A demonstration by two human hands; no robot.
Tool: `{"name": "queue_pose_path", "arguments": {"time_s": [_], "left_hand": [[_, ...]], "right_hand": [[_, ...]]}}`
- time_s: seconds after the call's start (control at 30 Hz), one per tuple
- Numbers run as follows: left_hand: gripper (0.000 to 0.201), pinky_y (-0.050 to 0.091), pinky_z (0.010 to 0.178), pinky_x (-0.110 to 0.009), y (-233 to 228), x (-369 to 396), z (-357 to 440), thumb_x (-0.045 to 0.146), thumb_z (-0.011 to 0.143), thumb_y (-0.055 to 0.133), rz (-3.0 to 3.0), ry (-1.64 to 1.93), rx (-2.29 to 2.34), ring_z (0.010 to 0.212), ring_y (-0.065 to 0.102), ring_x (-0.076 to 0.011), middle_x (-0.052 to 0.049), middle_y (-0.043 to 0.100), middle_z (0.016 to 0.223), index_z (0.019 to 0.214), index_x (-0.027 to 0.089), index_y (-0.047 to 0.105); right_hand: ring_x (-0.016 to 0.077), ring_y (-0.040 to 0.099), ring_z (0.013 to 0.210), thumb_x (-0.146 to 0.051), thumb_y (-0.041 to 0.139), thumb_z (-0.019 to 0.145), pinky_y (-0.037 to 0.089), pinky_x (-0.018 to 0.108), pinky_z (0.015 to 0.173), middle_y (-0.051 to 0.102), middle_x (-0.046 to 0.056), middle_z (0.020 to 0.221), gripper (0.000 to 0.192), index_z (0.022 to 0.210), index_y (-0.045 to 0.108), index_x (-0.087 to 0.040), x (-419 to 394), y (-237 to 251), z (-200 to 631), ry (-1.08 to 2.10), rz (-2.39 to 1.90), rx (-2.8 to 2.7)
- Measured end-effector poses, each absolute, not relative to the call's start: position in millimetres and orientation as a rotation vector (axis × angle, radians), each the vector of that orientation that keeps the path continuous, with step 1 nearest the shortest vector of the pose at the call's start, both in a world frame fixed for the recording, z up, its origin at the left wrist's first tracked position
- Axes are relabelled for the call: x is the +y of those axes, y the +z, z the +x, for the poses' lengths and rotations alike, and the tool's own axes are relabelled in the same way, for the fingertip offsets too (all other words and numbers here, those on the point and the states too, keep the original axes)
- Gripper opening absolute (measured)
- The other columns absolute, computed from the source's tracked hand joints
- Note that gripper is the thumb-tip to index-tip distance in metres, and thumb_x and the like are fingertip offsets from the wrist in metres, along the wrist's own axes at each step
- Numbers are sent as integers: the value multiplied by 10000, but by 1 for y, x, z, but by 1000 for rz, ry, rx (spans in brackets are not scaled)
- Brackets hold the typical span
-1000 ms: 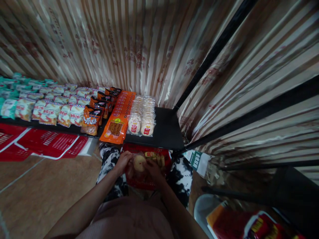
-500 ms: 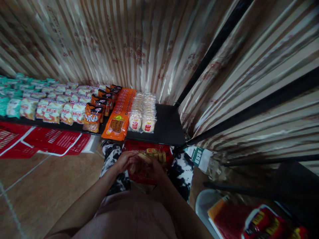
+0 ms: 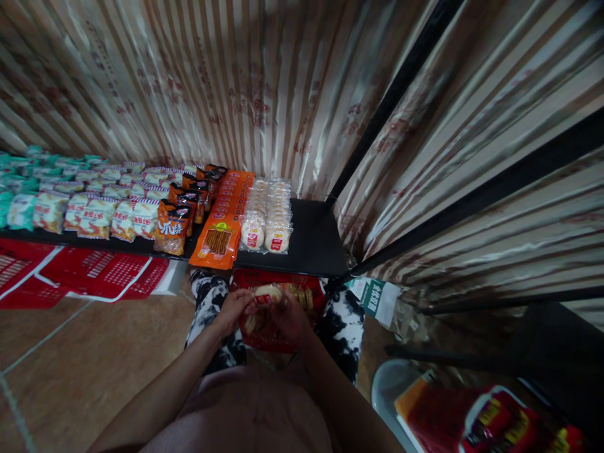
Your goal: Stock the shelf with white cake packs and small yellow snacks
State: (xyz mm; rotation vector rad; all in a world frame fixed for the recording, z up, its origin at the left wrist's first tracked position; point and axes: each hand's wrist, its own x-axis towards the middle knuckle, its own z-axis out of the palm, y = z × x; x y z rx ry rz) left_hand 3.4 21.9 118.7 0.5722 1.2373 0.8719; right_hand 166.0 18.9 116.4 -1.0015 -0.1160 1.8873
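Note:
Between both hands is a round, pale rice cracker packet (image 3: 267, 294) with a red-and-yellow label facing up. My left hand (image 3: 236, 308) pinches its left side, and my right hand (image 3: 290, 318) grips its right side. Below the hands, between my knees, a red bag (image 3: 271, 343) holds more of these packets. On the black shelf (image 3: 314, 242) ahead, similar rice cracker packets (image 3: 277, 238) stand in two rows. Left of them lie orange packs of brown sticks (image 3: 217, 239).
Farther left on the shelf are orange-and-black snack bags (image 3: 170, 229), white snack bags (image 3: 98, 217) and teal packets (image 3: 21, 211). Red baskets (image 3: 108, 274) sit beneath. Black poles (image 3: 396, 100) and a striped curtain (image 3: 264, 75) bound the right and back. A grey stool (image 3: 384, 384) stands at lower right.
The rice cracker packet has been tipped so its labelled face now shows upward. Both hands have stayed around it above the red bag. The view has shifted slightly.

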Motion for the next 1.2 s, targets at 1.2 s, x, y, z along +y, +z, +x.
{"name": "queue_pose_path", "arguments": {"time_s": [1.2], "left_hand": [[241,425,982,-382,136,30,21,177,793,429,1392,1253,1788,1083,522,-208,-100,526,1129,955,185,607]], "right_hand": [[91,496,438,-383,526,736,356,199,432,622,-38,670,160,778,514,-229,82,144,141,1275,-1456,-1402]]}}
